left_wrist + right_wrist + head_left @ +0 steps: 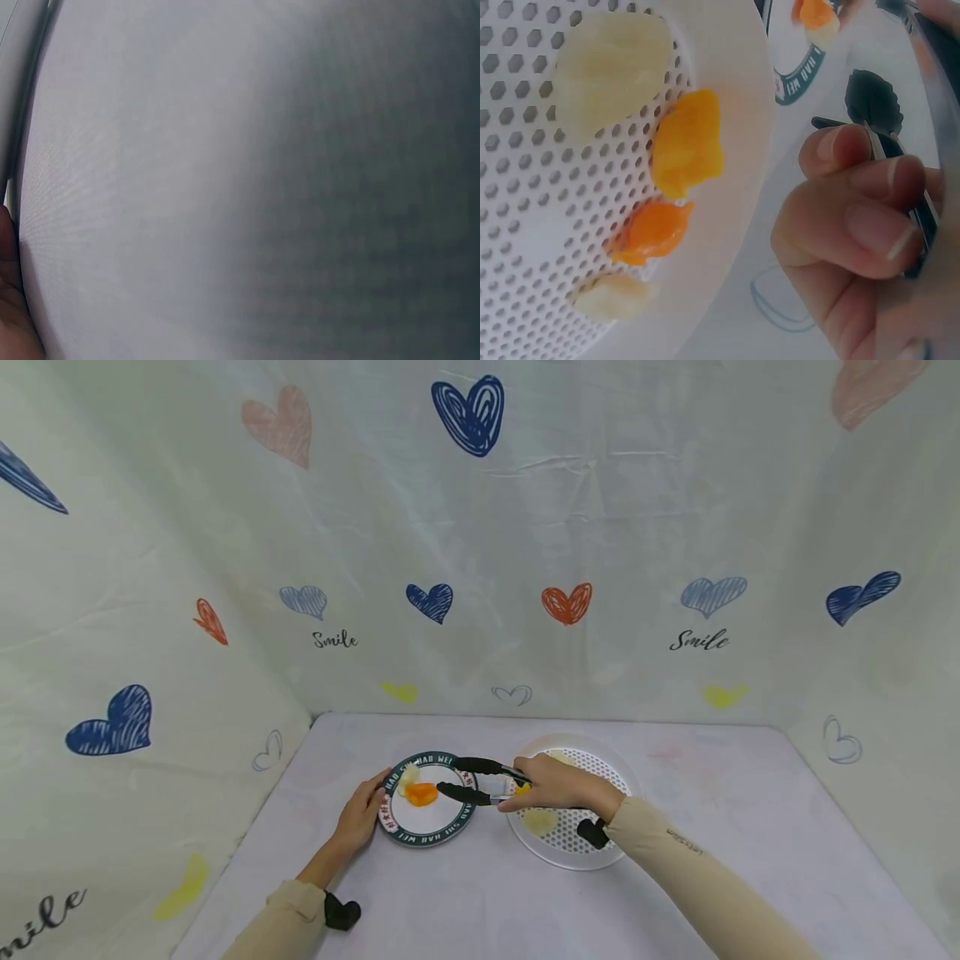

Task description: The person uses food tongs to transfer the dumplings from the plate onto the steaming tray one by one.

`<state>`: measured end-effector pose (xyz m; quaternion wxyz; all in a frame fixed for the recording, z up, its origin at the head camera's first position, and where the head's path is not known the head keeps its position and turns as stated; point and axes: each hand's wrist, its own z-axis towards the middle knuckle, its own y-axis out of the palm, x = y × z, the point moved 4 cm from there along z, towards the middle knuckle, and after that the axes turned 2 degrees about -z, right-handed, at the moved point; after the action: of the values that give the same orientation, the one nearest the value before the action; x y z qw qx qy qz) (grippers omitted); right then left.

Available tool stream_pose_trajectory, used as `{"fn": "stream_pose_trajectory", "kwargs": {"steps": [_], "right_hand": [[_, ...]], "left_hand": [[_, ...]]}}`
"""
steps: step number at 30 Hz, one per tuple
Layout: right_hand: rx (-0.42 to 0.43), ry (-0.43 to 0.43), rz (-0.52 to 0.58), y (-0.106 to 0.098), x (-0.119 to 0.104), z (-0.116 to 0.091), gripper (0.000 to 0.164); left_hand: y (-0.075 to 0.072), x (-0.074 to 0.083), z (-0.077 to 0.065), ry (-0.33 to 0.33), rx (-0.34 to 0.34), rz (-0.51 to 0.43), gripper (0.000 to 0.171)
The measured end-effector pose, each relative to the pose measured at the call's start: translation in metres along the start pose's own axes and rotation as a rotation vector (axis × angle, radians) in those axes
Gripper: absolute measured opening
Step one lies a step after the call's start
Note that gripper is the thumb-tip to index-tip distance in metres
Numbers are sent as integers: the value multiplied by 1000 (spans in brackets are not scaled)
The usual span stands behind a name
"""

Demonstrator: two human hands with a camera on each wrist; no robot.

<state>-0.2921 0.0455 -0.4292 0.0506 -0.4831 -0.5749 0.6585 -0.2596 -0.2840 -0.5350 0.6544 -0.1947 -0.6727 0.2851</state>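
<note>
My right hand [558, 782] grips a pair of tongs [517, 772] with black, leaf-shaped tips. The tips stand apart over the right rim of a round plate [423, 841] with a green lettered border, and nothing shows between them. On the plate's left part lie an orange piece [422, 793] and a pale piece [408, 776]. At the plate's left edge, my left hand [362, 814] holds the rim; the left wrist view shows only a sliver of that hand. Under my right forearm is a white perforated tray [735, 172], bearing a yellow piece [688, 142], an orange piece and pale slices [615, 71].
A pale cloth covers the table [480, 902]. Behind and beside it hangs a light curtain [495, 527] printed with hearts and the word Smile. The tray stands just right of the plate, with a narrow gap between their rims.
</note>
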Motion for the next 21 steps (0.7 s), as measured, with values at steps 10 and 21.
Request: {"fn": "stream_pose_trajectory", "kwargs": {"steps": [10, 21], "right_hand": [[-35, 53, -82, 13, -4, 33, 73], [-90, 104, -119, 27, -10, 53, 68]], "left_hand": [[-2, -1, 1, 17, 1, 1, 45], [-3, 0, -1, 40, -7, -5, 44]]}}
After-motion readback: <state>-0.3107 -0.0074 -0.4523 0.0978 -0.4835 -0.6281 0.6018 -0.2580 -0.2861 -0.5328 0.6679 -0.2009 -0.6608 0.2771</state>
